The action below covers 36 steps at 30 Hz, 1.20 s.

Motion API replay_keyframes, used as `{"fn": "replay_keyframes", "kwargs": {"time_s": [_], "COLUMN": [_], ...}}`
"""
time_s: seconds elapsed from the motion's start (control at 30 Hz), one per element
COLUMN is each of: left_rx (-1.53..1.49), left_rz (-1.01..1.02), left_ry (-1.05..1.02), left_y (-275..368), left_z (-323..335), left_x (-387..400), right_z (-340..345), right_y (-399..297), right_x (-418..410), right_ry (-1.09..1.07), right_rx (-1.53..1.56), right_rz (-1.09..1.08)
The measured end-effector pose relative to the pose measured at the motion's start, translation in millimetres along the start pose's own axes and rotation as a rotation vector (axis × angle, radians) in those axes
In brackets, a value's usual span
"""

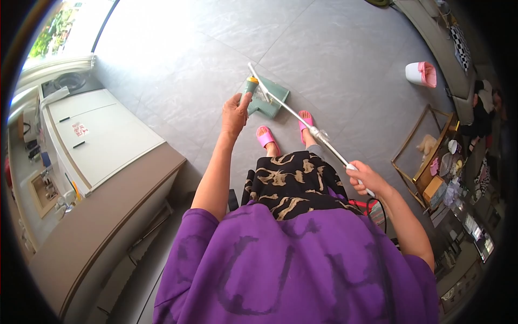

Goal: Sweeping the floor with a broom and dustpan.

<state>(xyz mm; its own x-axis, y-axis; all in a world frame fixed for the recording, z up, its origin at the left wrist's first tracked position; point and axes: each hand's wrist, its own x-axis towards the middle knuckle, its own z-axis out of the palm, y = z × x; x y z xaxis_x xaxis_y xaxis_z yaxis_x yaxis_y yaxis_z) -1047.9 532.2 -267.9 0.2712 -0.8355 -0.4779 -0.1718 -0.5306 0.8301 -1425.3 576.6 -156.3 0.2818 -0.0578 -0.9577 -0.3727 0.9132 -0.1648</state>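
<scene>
My left hand [235, 113] grips the green handle [249, 87] of a long-handled dustpan, its end ringed in yellow. Below it, the ribbed green dustpan [275, 95] rests on the grey tile floor, with some light debris in it that is too small to make out. In my right hand [367, 178] is the white grip of a silver metal pole [291, 110], which slants down to the upper left. A narrow, pale flat head [259, 81] at the pole's far end lies over the dustpan, partly behind the handle; contact between them cannot be told.
Pink slippers [267, 137] are on my feet beside the dustpan. To the left stand a white cabinet [101, 137] and a brown counter [121, 198]. At right are a white bin [415, 74] with a pink liner and a wooden-framed table [435, 178] crowded with small items.
</scene>
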Motion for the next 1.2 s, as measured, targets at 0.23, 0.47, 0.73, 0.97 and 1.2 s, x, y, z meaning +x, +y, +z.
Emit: {"fn": "replay_keyframes", "kwargs": {"time_s": [0.23, 0.47, 0.73, 0.97, 1.2], "left_rx": [-0.032, -0.002, -0.086, -0.048, -0.052], "left_rz": [-0.013, -0.034, -0.032, -0.010, -0.026], "left_ry": [-0.004, 0.020, -0.003, -0.016, -0.012], "left_y": [0.1, 3.3, -3.8, 7.3, -1.7], "left_z": [0.5, -0.5, -0.2, 0.9, -1.8], "left_x": [-3.6, -4.3, -0.6, -3.0, 0.1], "right_z": [14.9, 51.1, 83.8, 72.0, 70.0], "right_y": [-12.7, -15.6, -41.8, -54.7, -47.6], "right_x": [51.5, 69.1, 34.5, 10.8, -9.4], "right_ry": [0.082, 0.156, -0.059, -0.202, -0.263], "right_rx": [-0.044, -0.229, -0.077, 0.361, 0.483], "right_rz": [-0.161, -0.180, -0.059, 0.055, 0.079]}}
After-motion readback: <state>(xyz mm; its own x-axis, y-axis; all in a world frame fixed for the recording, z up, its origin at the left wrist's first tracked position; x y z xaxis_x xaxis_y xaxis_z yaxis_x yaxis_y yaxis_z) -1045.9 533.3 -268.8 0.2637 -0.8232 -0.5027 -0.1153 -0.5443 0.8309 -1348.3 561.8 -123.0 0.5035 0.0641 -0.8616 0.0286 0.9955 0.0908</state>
